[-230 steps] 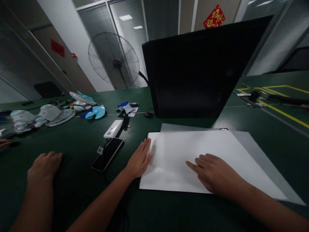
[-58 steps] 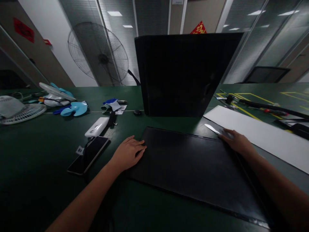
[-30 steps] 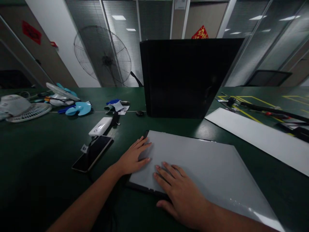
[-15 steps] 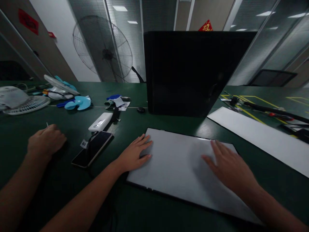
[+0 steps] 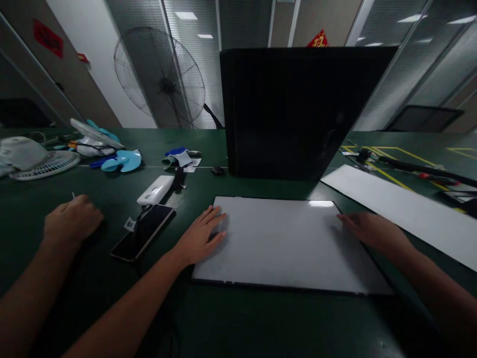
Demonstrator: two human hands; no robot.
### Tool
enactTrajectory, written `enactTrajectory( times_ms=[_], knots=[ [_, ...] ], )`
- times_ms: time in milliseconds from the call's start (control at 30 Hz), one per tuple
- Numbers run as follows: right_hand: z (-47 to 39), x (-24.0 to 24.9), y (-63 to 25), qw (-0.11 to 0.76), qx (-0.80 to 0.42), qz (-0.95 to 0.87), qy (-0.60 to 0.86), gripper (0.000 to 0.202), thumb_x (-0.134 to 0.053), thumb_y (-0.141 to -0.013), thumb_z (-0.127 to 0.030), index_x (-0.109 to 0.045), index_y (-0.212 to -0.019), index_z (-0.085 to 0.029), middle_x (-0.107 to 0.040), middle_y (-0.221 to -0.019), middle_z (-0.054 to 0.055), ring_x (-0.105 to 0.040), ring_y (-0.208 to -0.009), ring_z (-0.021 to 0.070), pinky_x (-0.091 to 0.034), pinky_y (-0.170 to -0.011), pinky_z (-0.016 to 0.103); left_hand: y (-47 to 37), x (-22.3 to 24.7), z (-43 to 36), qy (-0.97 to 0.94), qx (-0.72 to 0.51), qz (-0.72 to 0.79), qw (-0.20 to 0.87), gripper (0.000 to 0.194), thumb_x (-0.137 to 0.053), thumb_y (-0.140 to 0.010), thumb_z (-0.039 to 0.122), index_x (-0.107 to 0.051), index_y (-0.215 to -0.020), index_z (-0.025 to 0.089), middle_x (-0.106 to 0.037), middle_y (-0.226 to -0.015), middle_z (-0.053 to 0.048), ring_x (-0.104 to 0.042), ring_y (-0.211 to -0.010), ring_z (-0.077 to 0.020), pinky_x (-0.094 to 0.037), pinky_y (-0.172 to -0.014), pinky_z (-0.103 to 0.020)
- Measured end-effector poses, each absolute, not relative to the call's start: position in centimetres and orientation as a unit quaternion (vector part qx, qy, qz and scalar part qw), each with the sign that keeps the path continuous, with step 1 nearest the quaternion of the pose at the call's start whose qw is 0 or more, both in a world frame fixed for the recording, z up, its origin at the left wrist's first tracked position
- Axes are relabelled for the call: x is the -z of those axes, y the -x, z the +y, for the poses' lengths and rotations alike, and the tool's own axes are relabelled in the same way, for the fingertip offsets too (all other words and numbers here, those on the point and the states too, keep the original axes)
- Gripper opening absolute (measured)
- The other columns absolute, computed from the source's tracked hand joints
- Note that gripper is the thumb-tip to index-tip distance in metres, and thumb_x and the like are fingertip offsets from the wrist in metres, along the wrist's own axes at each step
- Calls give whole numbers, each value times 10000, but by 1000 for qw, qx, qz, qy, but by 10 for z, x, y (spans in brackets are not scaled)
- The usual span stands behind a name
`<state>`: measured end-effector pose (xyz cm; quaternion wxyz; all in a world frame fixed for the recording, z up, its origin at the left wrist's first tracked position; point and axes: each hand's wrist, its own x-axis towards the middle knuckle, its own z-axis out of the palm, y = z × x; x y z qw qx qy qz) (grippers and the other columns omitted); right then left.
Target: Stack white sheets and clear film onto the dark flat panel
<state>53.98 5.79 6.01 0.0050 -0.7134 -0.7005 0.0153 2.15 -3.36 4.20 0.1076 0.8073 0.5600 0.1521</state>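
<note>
A flat white panel (image 5: 276, 243) with a thin dark edge lies on the green table in front of me. My left hand (image 5: 199, 238) rests across its left edge, fingers spread and the thumb apart. At the panel's upper right edge is my right hand (image 5: 378, 233), its thumb and fingers closed at the border; the fingers are partly hidden. To the left, another person's fist (image 5: 72, 219) rests on the table with a thin white stick poking up from it.
A large black screen-like panel (image 5: 298, 114) stands behind. A long white sheet (image 5: 406, 214) lies right. Left are a phone (image 5: 143, 232), a white device (image 5: 156, 190), a blue fan blade (image 5: 122, 161) and fan parts (image 5: 48, 164). A black mouse-like object (image 5: 217, 170) sits near the middle.
The white panel has turned so its long edges run nearly level, its right end swinging away from me. My right hand has moved right, from over the surface to the edge.
</note>
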Motion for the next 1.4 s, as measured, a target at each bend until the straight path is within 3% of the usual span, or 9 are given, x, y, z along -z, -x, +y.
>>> enactTrajectory(
  times_ms=[67, 167, 267, 400, 533, 733, 900, 1100, 1400],
  knots=[
    [73, -60, -555, 31, 9, -695, 719, 669, -277, -1016, -615, -657, -1320, -156, -638, -1287, 202, -606, -1165, 323, -469, -943, 435, -18, -44, -32, -800, -147, 572, 106, 587, -451, -1037, 523, -463, -1525, 196, -310, -1675, -118, -213, -1561, -332, -254, -1237, -578],
    [84, -53, -583, 60, 47, -645, 760, 743, -299, -1013, -585, -421, -1542, -76, -368, -1553, 293, -332, -1436, 418, -358, -1054, 567, -15, -45, -30, -798, -145, 575, 103, 591, -446, -1039, 516, -453, -1531, 188, -313, -1673, -129, -224, -1559, -330, -268, -1231, -583],
    [86, -44, -609, 56, 20, -601, 797, 816, -306, -989, -657, -418, -1551, -76, -429, -1500, 319, -455, -1329, 458, -417, -936, 573, -15, -44, -30, -801, -150, 570, 105, 591, -457, -1038, 506, -449, -1536, 188, -305, -1675, -131, -227, -1558, -330, -274, -1230, -587],
    [85, -41, -632, 28, -14, -566, 824, 650, -287, -1003, -599, -548, -1480, -242, -590, -1360, 243, -626, -1084, 379, -430, -791, 465, -15, -43, -30, -802, -166, 565, 104, 557, -480, -1029, 479, -482, -1515, 206, -342, -1661, -123, -248, -1551, -340, -286, -1224, -602],
    [81, -46, -636, 36, 6, -519, 854, 625, -266, -1001, -536, -593, -1419, -207, -639, -1173, 287, -648, -957, 367, -401, -704, 435, -16, -44, -30, -802, -154, 567, 106, 561, -487, -1024, 473, -473, -1520, 212, -334, -1665, -114, -229, -1556, -341, -285, -1218, -617],
    [62, -63, -594, 158, 113, -460, 866, 621, -337, -965, -635, -622, -1279, -182, -679, -1012, 245, -662, -914, 384, -392, -674, 421, -17, -45, -31, -802, -158, 566, 109, 575, -449, -1042, 486, -453, -1536, 191, -322, -1670, -119, -224, -1560, -323, -270, -1234, -592],
    [26, -76, -512, 119, 80, -693, 707, 446, -387, -985, -449, -608, -1293, -212, -724, -1010, 120, -682, -803, 287, -474, -682, 379, -16, -43, -31, -787, -204, 568, 126, 603, -375, -1061, 536, -439, -1546, 184, -353, -1655, -128, -285, -1541, -314, -276, -1237, -576],
    [-14, -68, -432, 111, -27, -907, 405, 410, -461, -980, -333, -648, -1327, -221, -644, -1366, 84, -635, -1202, 271, -512, -1030, 490, -12, -39, -31, -758, -273, 569, 163, 698, -251, -1060, 621, -365, -1589, 179, -362, -1650, -135, -328, -1526, -296, -251, -1256, -529],
    [-40, -80, -403, 99, -120, -954, 258, 353, -567, -969, -299, -678, -1302, -260, -611, -1423, 33, -554, -1333, 244, -484, -1094, 488, -10, -39, -30, -747, -294, 562, 198, 795, -235, -1023, 714, -314, -1613, 186, -317, -1672, -132, -294, -1537, -313, -201, -1268, -532]
  ],
)
